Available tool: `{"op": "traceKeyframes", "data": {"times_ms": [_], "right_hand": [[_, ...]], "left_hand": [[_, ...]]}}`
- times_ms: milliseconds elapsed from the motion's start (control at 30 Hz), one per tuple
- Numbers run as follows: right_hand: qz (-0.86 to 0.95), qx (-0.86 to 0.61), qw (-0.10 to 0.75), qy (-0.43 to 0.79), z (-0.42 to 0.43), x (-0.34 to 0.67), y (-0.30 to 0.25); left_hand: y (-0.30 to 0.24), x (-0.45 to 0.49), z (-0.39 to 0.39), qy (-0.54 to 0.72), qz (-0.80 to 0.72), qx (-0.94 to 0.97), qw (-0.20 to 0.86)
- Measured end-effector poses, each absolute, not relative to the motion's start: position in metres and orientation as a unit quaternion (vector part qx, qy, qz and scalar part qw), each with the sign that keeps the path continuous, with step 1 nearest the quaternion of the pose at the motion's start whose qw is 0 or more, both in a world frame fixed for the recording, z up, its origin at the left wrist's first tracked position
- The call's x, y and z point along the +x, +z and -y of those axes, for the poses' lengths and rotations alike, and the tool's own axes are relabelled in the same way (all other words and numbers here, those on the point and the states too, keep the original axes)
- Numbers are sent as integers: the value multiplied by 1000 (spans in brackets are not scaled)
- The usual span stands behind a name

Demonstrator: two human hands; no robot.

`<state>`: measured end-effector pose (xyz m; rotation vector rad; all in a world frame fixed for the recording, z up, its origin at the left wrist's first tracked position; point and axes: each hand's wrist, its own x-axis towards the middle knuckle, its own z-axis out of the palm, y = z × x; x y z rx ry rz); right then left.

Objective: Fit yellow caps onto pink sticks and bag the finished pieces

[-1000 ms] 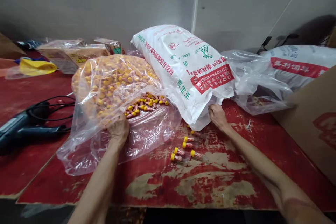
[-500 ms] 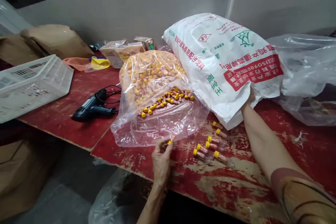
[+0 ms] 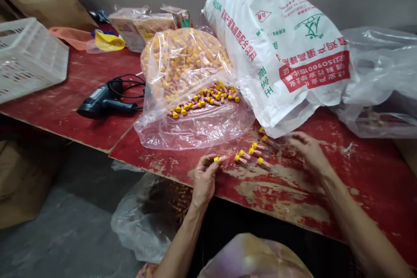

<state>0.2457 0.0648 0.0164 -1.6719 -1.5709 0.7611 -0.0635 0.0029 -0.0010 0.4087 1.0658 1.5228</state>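
My left hand (image 3: 204, 180) rests at the table's front edge, pinching a small clear tube with a yellow cap (image 3: 220, 158). My right hand (image 3: 308, 150) hovers open over the red table (image 3: 293, 191), its fingers a little to the right of several loose yellow-capped tubes (image 3: 252, 154) filled with something pink. Those tubes lie scattered between my hands. Behind them is a large clear plastic bag (image 3: 185, 65), bulging with many more such tubes, some spilling at its opening (image 3: 205, 102). A white printed woven sack (image 3: 276, 52) leans against the bag.
A white plastic crate (image 3: 29, 58) and a black heat gun (image 3: 104, 100) with its cord sit at the table's left. Wrapped packs (image 3: 143, 24) stand behind. Loose clear plastic (image 3: 374, 82) lies at the right. Below the front edge, a plastic bag (image 3: 143, 221) rests on the floor.
The view has tilted down. My left hand has moved right with its tube, closer to the others. My right hand has left the sack's edge and now hovers by the tubes.
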Motion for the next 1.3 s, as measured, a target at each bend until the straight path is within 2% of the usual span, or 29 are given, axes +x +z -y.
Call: {"op": "traceKeyframes", "data": {"times_ms": [67,133,367,567,667,833,1033,1100,1200,1300], "right_hand": [[641,-582,303,399,-23,226,19],[680,-524,265,440,3,206,22],[809,-423,256,318,19,181,27],[847,-414,253,215,22,187,29],[857,-408,248,192,24,186,30],[841,-419,257,225,27,179,29],[782,-469,254,323,30,179,31],[725,-495,282,388,33,178,31],[600,-520,388,469,38,176,30],[538,-530,448,478,44,173,28]], "left_hand": [[1,-53,5,640,-449,182,596],[3,-41,14,619,-443,202,616],[4,-21,40,571,-426,285,641],[9,-32,43,546,-476,401,560],[11,-29,44,551,-488,391,553],[10,-21,48,588,-465,278,601],[8,-21,49,584,-448,259,625],[8,-20,50,586,-448,251,626],[8,-17,51,589,-438,229,639],[7,-10,55,593,-423,206,654]]}}
